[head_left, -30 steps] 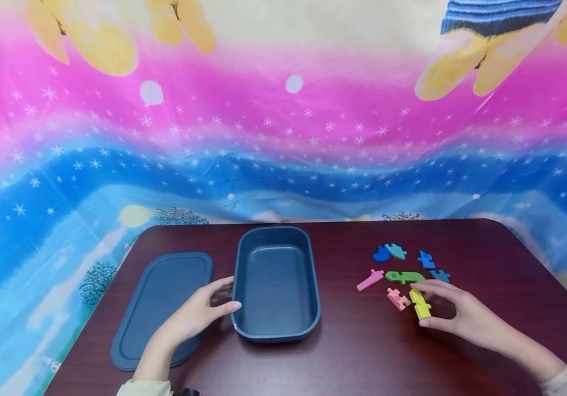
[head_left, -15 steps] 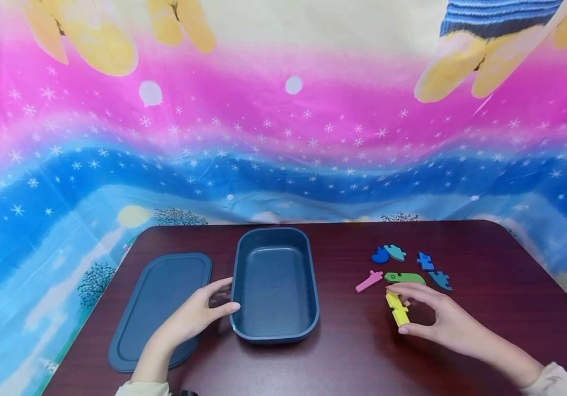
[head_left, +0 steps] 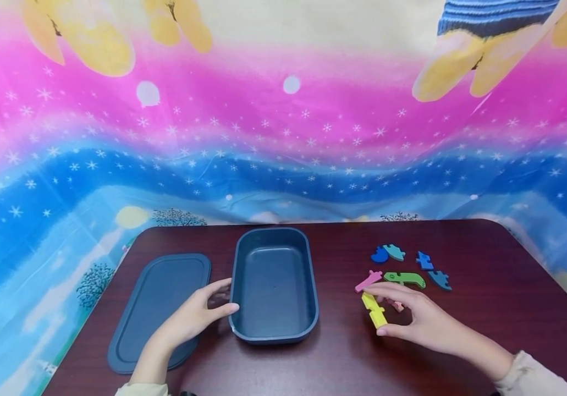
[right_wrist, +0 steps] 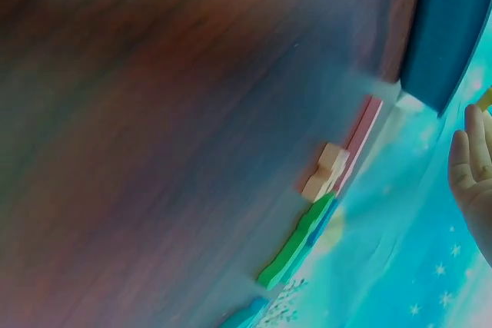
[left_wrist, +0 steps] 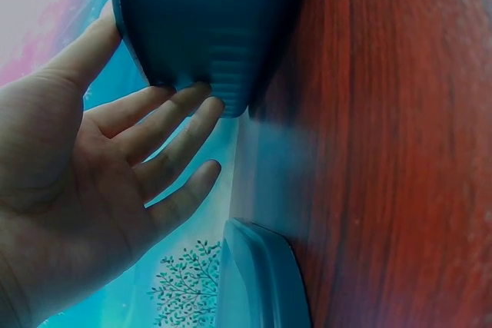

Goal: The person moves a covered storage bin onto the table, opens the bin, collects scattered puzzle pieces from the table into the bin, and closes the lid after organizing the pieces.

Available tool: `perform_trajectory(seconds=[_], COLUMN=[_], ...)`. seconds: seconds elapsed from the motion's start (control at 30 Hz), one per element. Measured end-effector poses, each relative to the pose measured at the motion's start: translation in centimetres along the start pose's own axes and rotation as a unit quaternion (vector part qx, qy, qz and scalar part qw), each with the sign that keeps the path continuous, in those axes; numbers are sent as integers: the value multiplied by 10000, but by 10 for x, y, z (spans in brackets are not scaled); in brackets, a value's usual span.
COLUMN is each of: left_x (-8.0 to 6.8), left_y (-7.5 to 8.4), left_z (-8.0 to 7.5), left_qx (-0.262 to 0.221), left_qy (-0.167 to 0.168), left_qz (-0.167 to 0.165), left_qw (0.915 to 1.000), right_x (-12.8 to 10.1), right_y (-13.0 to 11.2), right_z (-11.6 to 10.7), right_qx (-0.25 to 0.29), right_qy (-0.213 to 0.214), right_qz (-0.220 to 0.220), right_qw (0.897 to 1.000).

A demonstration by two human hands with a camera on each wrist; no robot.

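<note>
My left hand (head_left: 196,314) holds the left wall of a dark blue plastic box (head_left: 275,291), thumb at the rim and fingers against the outside, as the left wrist view shows. Nothing lies inside the box. Between thumb and fingertips, my right hand (head_left: 424,322) pinches a yellow puzzle piece (head_left: 374,311) above the table, right of the box. In the right wrist view, only a sliver of that piece shows at the right edge. A salmon puzzle piece (head_left: 399,306) is partly hidden behind the right fingers. Just beyond them lie a pink piece (head_left: 368,281) and a green piece (head_left: 412,279).
Farther back on the dark red wooden table (head_left: 342,242) are more blue and turquoise puzzle pieces, among them a turquoise one (head_left: 394,252) and a blue one (head_left: 424,260). The box's flat lid (head_left: 164,297) lies at the left, partly under my left forearm. A patterned cloth hangs behind.
My right hand has carried the yellow puzzle piece leftward, away from the other pieces and toward the box. The left hand stays at the box wall.
</note>
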State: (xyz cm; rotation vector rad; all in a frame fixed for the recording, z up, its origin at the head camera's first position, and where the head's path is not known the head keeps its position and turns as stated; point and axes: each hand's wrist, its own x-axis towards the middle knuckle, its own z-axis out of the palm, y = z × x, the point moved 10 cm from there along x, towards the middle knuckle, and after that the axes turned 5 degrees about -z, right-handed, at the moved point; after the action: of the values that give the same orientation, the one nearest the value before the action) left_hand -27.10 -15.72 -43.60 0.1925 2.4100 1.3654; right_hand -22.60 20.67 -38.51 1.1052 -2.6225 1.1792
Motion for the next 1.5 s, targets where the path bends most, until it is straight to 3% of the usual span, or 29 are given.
perform_trajectory(seconds=[0.27, 0.63, 1.0, 1.5], left_x=[-2, -2, -1, -1], left_y=[0, 2, -2, -1], left_z=[-1, -1, 0, 2], left_qx=[-28, -12, 3, -6], left_qy=[-16, 3, 48, 22], left_qz=[47, 67, 0, 4], left_qw=[10000, 10000, 10000, 10000], right_x=[18, 42, 60, 89], right_y=[-8, -19, -38, -47], right_z=[14, 24, 49, 67], right_qx=[-83, 123, 726, 715], right_qy=[-315, -396, -557, -455], right_qz=[-164, -274, -349, -616], right_qw=[9993, 9988, 9952, 9945])
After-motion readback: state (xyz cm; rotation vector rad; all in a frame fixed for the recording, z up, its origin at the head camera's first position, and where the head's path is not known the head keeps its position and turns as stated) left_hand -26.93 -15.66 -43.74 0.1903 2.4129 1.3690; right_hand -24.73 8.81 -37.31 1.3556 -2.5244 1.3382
